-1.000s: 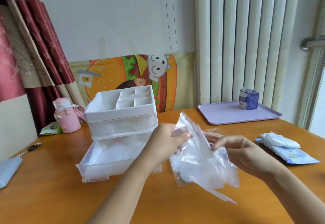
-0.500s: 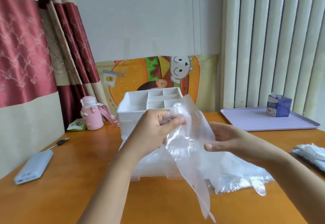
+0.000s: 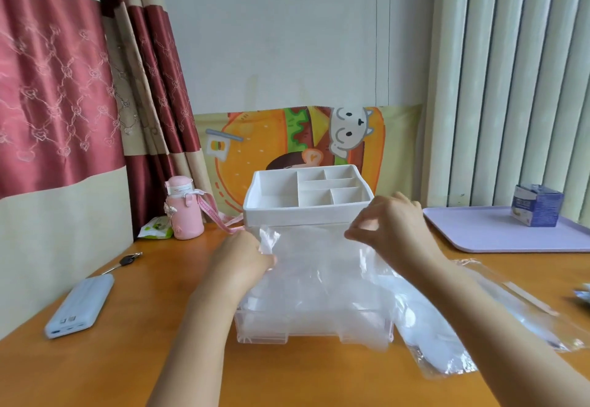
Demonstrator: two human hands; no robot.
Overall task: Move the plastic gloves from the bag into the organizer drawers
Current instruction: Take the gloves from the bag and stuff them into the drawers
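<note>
A white organizer point(image 3: 306, 207) with a divided top tray stands mid-table. Its clear bottom drawer point(image 3: 265, 331) is pulled out toward me. I hold a thin clear plastic glove point(image 3: 316, 263) spread flat over that open drawer. My left hand point(image 3: 244, 259) pinches the glove's left edge, and my right hand point(image 3: 388, 231) pinches its right edge. The clear bag point(image 3: 479, 327), with more gloves inside, lies on the table to the right of the drawer, partly under my right forearm.
A lilac tray point(image 3: 498, 236) with a blue carton point(image 3: 538, 205) sits at the back right. At the left are a pink bottle point(image 3: 183, 212), a green wipes pack point(image 3: 156, 228), a key point(image 3: 127, 259) and a pale blue power bank point(image 3: 79, 306). Curtains hang left.
Both hands lifted a glove away from the bag, carried it left and lowered it over the open drawer. The glove hung down before and is now stretched out flat. The bag now lies on the table.
</note>
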